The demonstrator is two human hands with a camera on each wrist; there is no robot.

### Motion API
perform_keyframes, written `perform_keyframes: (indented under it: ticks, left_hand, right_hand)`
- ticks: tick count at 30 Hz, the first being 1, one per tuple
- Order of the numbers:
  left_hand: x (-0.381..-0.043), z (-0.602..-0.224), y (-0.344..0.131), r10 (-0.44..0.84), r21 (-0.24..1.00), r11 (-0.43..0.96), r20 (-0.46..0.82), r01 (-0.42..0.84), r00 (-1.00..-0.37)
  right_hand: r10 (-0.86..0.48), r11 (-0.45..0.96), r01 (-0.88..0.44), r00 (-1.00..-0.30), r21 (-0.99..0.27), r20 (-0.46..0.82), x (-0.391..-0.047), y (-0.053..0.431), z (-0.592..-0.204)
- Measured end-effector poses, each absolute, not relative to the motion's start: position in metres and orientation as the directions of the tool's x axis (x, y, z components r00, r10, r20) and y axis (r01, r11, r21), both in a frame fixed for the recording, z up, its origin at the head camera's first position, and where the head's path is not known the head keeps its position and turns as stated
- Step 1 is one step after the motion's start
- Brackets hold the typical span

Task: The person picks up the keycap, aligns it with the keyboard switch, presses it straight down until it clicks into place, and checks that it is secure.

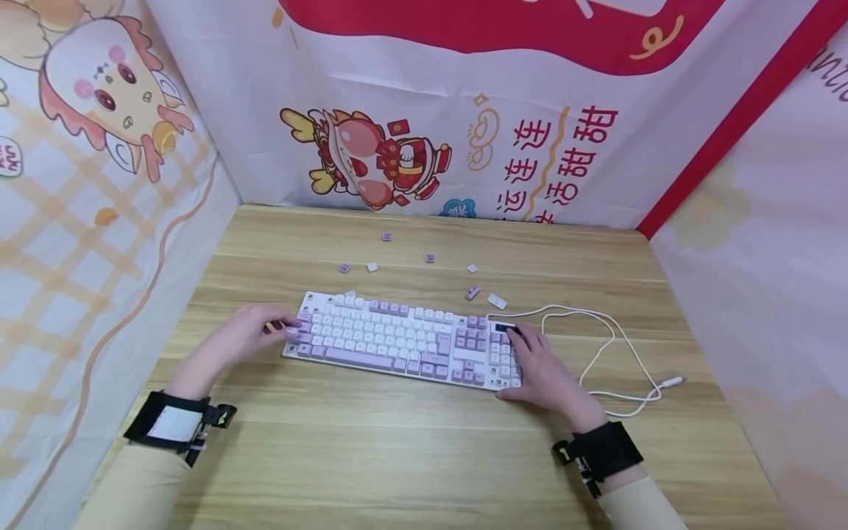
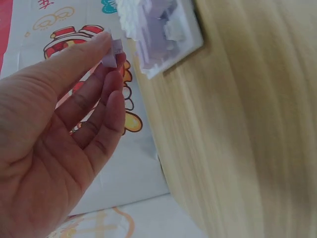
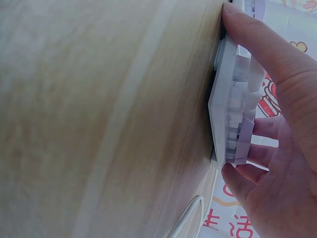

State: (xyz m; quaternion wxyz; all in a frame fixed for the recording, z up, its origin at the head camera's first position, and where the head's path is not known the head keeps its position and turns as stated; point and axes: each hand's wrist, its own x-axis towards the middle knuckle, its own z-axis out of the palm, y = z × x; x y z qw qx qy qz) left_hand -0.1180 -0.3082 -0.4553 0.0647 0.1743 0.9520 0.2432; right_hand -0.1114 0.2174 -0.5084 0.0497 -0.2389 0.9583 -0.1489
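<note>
A white and purple keyboard (image 1: pixel 374 337) lies on the wooden table, with some keys missing along its left end. My left hand (image 1: pixel 255 329) is over that end. Between its thumb and index finger, the left wrist view shows a small light purple keycap (image 2: pixel 111 59) pinched, the other fingers bent loosely beneath. My right hand (image 1: pixel 543 372) grips the keyboard's right end, thumb at the front edge and fingers over the number keys and far corner. From the right wrist view, the fingers of the right hand (image 3: pixel 285 163) curl round the keyboard's side (image 3: pixel 218 104).
Several loose keycaps lie behind the keyboard, among them a purple one (image 1: pixel 472 293) and a wide white one (image 1: pixel 497 301). A white cable (image 1: pixel 612 324) loops over the table on the right. Printed cloth (image 1: pixel 252 110) encloses the back and both sides.
</note>
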Motion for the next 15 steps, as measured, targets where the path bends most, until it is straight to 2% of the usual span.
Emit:
perform_keyframes:
  ticks: [9,15]
  left_hand:
    - [-0.112,-0.465,-0.313,0.386,0.463,0.818,-0.001,0.341,-0.923]
    - [-0.112,-0.469,-0.314,0.366,0.473,0.83,-0.059,0.297,-0.929]
  right_hand:
    - [-0.473,0.839,-0.445,-0.881,-0.314,-0.016,-0.112,0.217,-0.509]
    - [-0.471,0.839,-0.441,-0.882,-0.318,-0.019,-0.112,0.217,-0.509]
